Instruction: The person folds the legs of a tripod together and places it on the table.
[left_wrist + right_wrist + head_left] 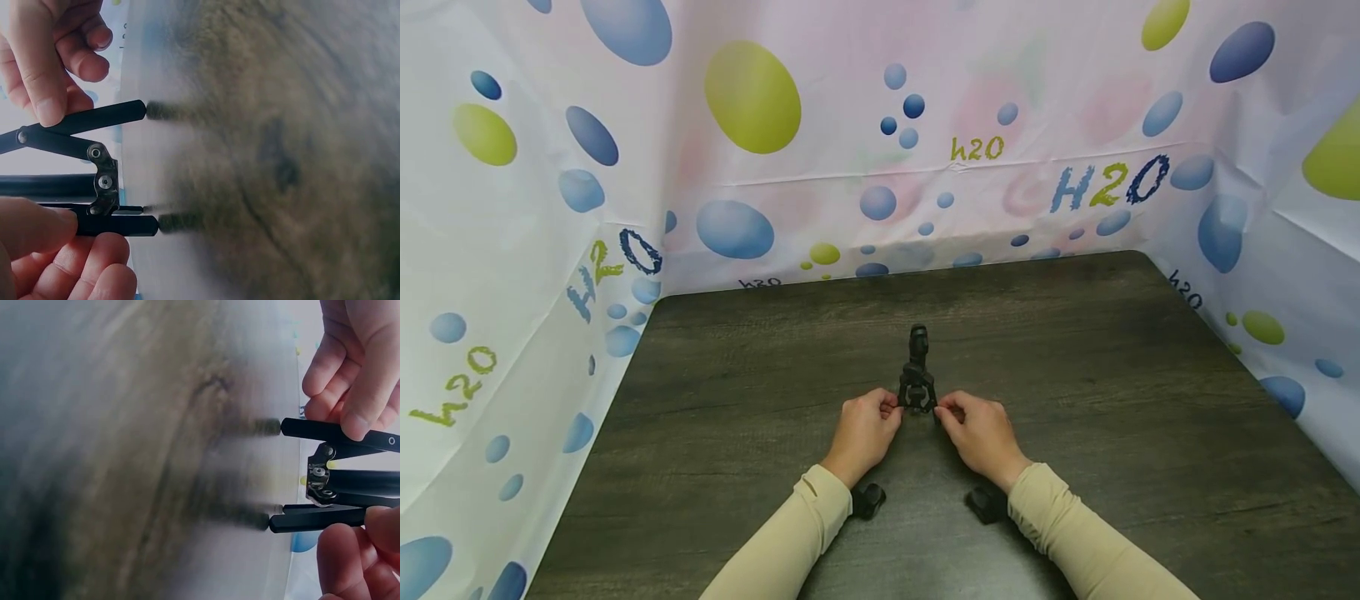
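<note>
A small black tripod (918,367) stands upright on the dark table between my hands, its legs partly spread. My left hand (862,435) pinches one leg, and my right hand (981,435) pinches another on the opposite side. Up close in the left wrist view, the left hand's thumb and fingers (69,256) grip the lower leg (125,225). Metal-riveted hinge arms (105,181) join the legs to the centre tube. The leg tips meet the tabletop. In the right wrist view, the right thumb and fingers (353,565) hold the near leg (312,520); a third leg is mostly hidden.
The dark wood-grain table (737,358) extends around the hands. Behind and beside it hangs a white curtain (820,175) with blue and green bubbles. Black wrist-worn devices sit beneath the left wrist (869,502) and the right wrist (986,504).
</note>
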Demonstrator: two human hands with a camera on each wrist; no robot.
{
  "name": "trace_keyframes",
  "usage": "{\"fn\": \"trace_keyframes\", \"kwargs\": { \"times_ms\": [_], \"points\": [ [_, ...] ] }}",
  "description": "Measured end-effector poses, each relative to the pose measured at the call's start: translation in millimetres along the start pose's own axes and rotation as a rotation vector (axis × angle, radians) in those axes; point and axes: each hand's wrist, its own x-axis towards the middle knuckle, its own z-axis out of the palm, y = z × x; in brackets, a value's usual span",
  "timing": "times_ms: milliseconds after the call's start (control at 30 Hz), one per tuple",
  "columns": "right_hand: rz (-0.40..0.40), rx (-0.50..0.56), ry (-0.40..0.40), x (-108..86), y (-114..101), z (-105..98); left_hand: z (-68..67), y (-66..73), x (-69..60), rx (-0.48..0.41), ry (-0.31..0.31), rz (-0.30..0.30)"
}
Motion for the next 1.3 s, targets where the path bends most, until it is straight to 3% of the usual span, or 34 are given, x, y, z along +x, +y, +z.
{"fn": "trace_keyframes", "kwargs": {
  "times_ms": [1300],
  "points": [
    [-0.042,0.015,-0.002,0.2,-5.5,5.1,-0.8,-2.5,-0.7,-0.001,0.037,0.021]
  ]
}}
